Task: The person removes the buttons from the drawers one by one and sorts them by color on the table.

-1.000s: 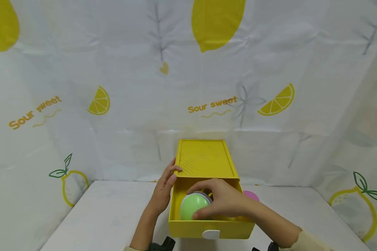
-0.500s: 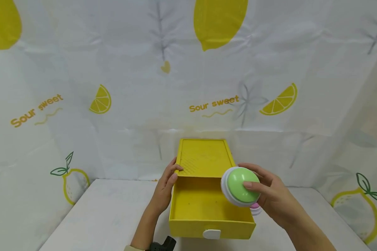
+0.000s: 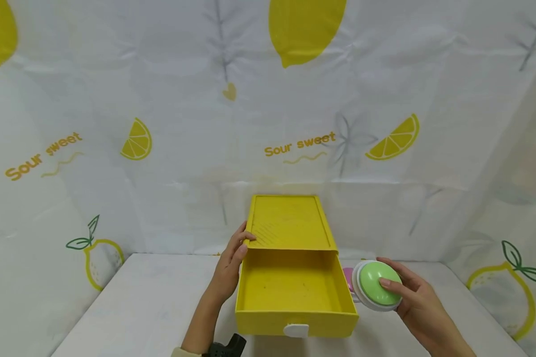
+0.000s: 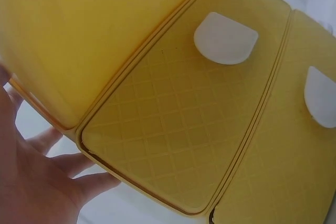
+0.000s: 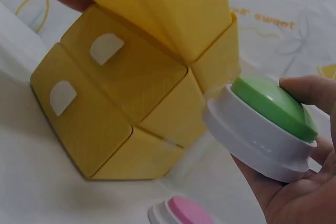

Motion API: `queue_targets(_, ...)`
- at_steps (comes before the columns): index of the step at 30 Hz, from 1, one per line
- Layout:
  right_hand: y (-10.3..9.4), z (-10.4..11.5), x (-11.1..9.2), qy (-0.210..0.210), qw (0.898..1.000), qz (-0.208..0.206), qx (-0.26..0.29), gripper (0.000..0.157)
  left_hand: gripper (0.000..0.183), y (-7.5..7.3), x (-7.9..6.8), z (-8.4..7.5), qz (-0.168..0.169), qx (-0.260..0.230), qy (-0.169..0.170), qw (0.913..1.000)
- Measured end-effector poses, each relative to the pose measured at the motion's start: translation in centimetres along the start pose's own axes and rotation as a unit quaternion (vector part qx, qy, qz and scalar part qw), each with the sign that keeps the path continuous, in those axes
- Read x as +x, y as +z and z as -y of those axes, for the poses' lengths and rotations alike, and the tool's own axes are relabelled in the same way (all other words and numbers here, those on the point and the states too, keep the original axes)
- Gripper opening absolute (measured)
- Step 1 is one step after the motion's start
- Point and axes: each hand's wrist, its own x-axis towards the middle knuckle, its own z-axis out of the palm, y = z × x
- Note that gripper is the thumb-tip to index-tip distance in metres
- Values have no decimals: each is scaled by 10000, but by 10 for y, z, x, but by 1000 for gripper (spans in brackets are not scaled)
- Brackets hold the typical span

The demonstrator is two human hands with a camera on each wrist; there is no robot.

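In the head view a yellow drawer cabinet [image 3: 290, 220] stands with its top drawer [image 3: 314, 320] pulled out; nothing lies inside. My left hand [image 3: 228, 267] rests against the cabinet's left side, fingertips reaching over its top edge. In the left wrist view its fingers [image 4: 73, 163] spread along that side. Right of the drawer, my right hand [image 3: 422, 305] grips a round push button [image 3: 379, 283] with a green dome and white base, thumb on the dome. The right wrist view shows this button held up beside the cabinet, tilted.
A pink push button [image 5: 190, 211] with a white base sits on the white table [image 3: 161, 302], right of the cabinet, partly hidden behind the green one in the head view. Two lower drawers [image 5: 126, 77] are closed, with white tabs. A lemon-print sheet [image 3: 196, 198] hangs behind.
My right hand has lifted the green push button out of the drawer and carried it right, beyond the drawer's side, then lower. The left hand stays on the cabinet.
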Motion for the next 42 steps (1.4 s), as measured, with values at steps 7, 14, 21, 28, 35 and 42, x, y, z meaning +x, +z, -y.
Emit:
queue_targets(7, -4, -32, 10, 1487, 9836, -804, -632, 40, 25, 0, 0, 0, -38, -19, -48, 10000)
queue_targets(14, -2, -60, 21, 1889, 9704, -949, -1168, 83, 25, 1, 0, -2, -33, 41, -44, 10000)
queue_targets(21, 2, -82, 23, 2009, 9587, -1134, -1664, 90, 26, 1, 1, -1, -40, 6, -69, 10000)
queue_targets(28, 7, -92, 23, 1672, 9260, -1263, -3140, 89, 26, -1, -1, -1, -26, -12, -133, 9999)
queue_targets(35, 7, -96, 15, 1375, 8998, -1342, -3918, 93, 26, -4, -3, 1, 34, -7, -111, 9999)
queue_targets(42, 17, -100, 2, 1275, 8964, -1612, -3928, 107, 27, -3, 0, -3, 14, -7, -136, 9999)
